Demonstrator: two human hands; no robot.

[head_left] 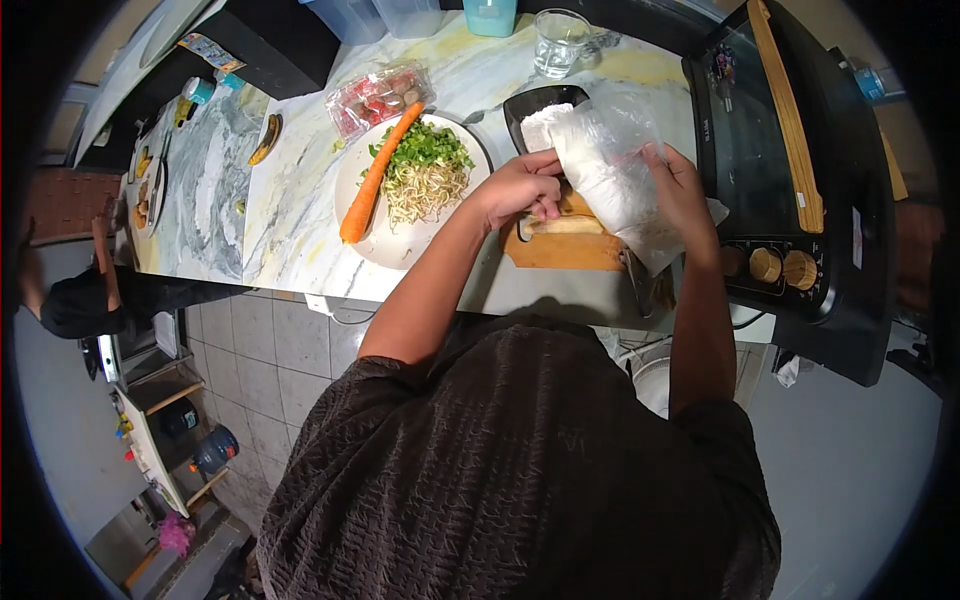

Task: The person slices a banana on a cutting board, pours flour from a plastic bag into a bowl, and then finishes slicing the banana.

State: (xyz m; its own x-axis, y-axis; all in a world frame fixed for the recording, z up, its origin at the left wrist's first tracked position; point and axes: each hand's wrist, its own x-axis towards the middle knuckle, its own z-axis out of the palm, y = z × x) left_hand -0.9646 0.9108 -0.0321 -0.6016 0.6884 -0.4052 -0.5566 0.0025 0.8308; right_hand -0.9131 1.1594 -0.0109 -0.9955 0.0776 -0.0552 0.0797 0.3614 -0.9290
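Note:
A clear plastic bag of white powder [605, 175] is tilted, its mouth over a black bowl [520, 103] that has white powder in it. On the bag's right side, my right hand [684, 195] grips the plastic. My left hand [522, 188] is closed at the bag's left edge, fingers curled and partly hidden. Beneath the bag and my left hand lies a wooden cutting board [565, 252], mostly covered. To the left, a white plate [385, 250] bears a whole carrot [372, 190], chopped greens [430, 148] and bean sprouts [425, 195].
A plastic-wrapped pack of red and brown items [378, 98] sits behind the plate. Behind the bowl stands a glass of water [558, 45]. A black oven [800, 200] borders the right side. Further left are a banana [265, 140] and another person's arm [106, 255].

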